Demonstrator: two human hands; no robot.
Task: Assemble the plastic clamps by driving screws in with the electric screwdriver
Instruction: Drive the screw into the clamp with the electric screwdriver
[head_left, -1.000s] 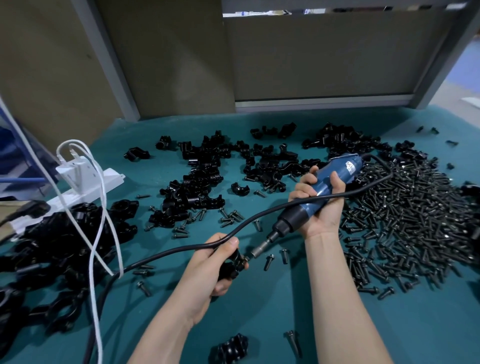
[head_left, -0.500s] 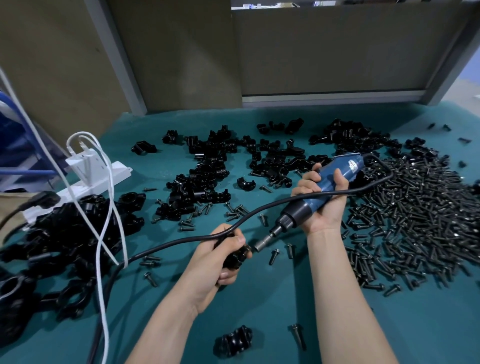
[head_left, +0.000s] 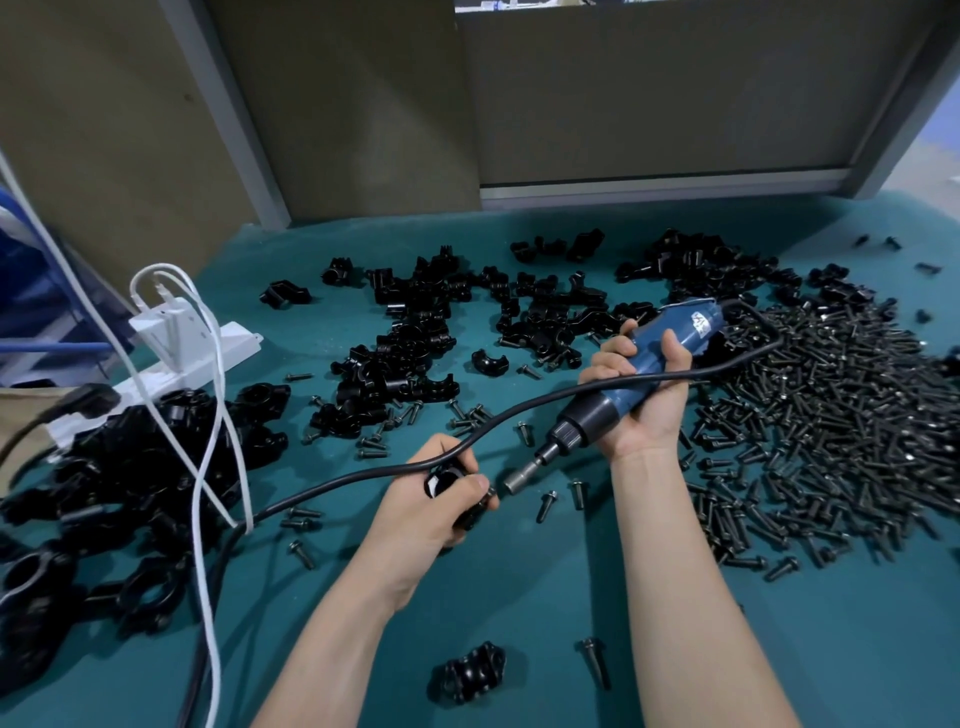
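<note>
My right hand (head_left: 641, 392) grips a blue electric screwdriver (head_left: 660, 358) slanting down to the left. Its metal bit (head_left: 522, 477) ends a little to the right of the black plastic clamp (head_left: 451, 486) that my left hand (head_left: 434, 501) holds above the teal table (head_left: 519, 597). The screwdriver's black cord (head_left: 363, 475) runs across my left hand. A large heap of black screws (head_left: 831, 431) lies at the right. Loose clamp halves (head_left: 431, 332) are scattered at the back middle. Several single screws (head_left: 545, 505) lie near the bit.
A pile of assembled black clamps (head_left: 104, 493) fills the left side. A white power strip (head_left: 171, 358) with white cables (head_left: 208, 467) sits behind it. One clamp (head_left: 470, 673) and one screw (head_left: 595, 662) lie near the front edge. Grey panels (head_left: 649, 93) close off the back.
The screwdriver's bit has drawn back a little from the clamp in my left hand. My head has moved, so the scene sits slightly higher and to the right in view.
</note>
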